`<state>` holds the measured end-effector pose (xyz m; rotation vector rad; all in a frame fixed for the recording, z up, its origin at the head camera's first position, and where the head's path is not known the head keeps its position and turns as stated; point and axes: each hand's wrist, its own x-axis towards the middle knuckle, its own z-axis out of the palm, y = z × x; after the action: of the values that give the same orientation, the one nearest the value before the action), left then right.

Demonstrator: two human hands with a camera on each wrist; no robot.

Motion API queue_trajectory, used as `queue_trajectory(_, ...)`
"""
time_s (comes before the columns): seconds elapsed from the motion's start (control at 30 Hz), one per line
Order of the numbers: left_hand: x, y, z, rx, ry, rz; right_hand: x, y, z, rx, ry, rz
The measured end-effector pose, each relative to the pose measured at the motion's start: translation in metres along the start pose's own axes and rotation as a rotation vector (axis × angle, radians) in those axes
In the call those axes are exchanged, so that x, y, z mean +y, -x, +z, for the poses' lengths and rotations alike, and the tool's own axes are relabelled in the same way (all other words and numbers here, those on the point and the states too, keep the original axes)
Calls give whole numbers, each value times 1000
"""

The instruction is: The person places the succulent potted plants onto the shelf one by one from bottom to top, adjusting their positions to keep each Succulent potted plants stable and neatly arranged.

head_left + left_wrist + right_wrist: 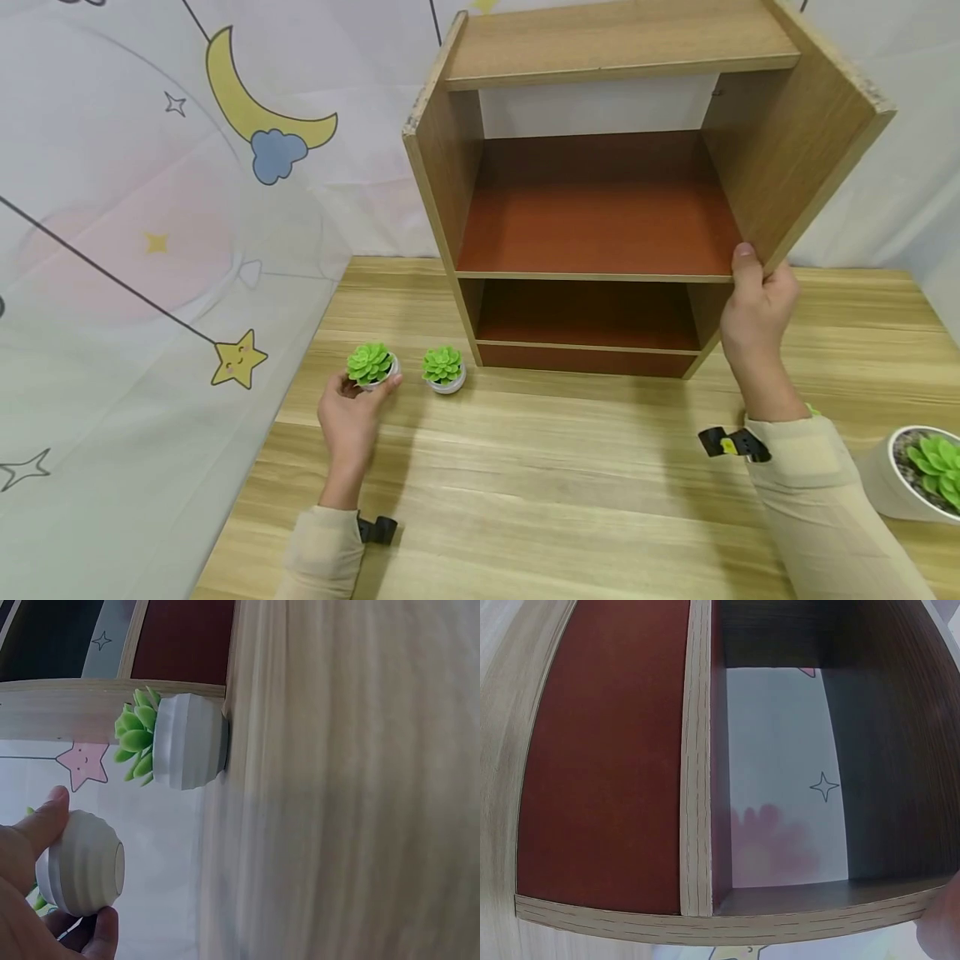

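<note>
A small potted succulent (370,364) with green leaves is gripped by my left hand (350,417) at the left of the table. In the left wrist view, thumb and fingers curl round its white ribbed pot (81,862), which is raised off the tabletop. Just right of it stands a second small succulent (443,368), upright on the table by the shelf's left front corner. My right hand (761,321) holds the right side panel of a wooden shelf unit (592,275), its thumb at the middle board's end. The right wrist view shows only part of that hand.
A larger white pot with a green succulent (903,483) stands on the table's right edge. The wood-grain table (540,467) runs in front of the shelf unit. A printed cloth backdrop (135,250) hangs behind and along the left side.
</note>
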<state>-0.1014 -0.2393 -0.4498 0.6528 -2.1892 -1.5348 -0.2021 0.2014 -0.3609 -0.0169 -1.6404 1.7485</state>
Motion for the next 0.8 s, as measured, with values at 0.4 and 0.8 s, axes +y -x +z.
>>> queue_trajectory(0.4, 7, 4, 3, 6, 38, -2, 0, 1, 0, 25, -16, 16)
queue_trajectory(0.8, 14, 12, 5, 15, 71, 15, 0, 1, 2, 14, -34, 14)
